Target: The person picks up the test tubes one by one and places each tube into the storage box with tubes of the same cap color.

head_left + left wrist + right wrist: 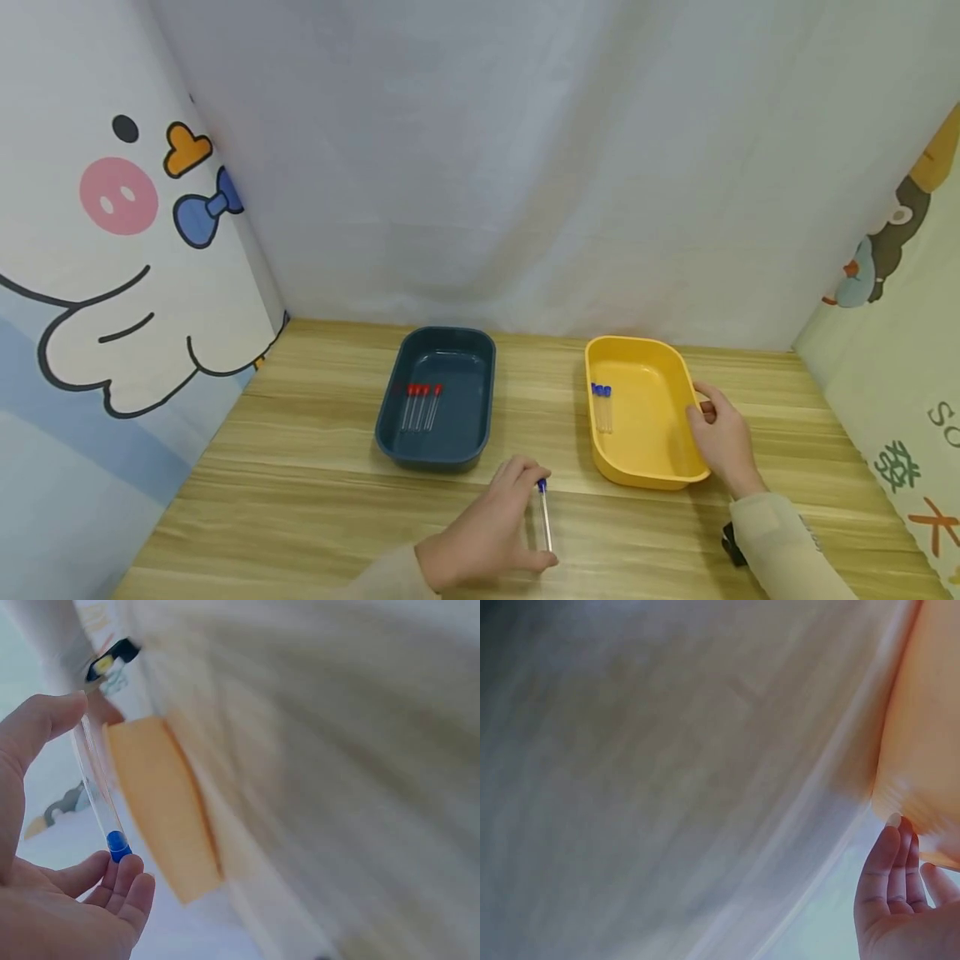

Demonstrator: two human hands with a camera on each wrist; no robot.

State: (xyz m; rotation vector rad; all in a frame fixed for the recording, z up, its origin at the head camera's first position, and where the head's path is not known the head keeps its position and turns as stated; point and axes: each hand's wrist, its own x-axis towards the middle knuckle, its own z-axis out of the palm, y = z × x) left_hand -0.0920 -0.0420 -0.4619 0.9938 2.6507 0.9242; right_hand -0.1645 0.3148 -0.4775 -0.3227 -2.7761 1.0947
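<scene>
My left hand (491, 529) holds a blue-capped clear tube (546, 518) lengthwise, thumb at its bare end and fingertips at the cap. The left wrist view shows the same tube (97, 776) spanning the gap between thumb and fingers. At the right, my right hand (723, 437) holds the side rim of a yellow tray (641, 477), with the thumb at the rim and the fingers against the outer wall. Three blue-capped tubes (603, 410) lie side by side inside that tray. In the right wrist view, the fingers of the right hand (900, 900) touch the tray's wall (926, 735).
A dark blue tray (433, 457) stands left of the yellow one, holding several red-capped tubes (422, 408). Both stand on a wood-grain table (300, 492). Behind hangs a pale curtain (480, 167), with printed cloths at both sides. A small black object (733, 546) shows by the right sleeve.
</scene>
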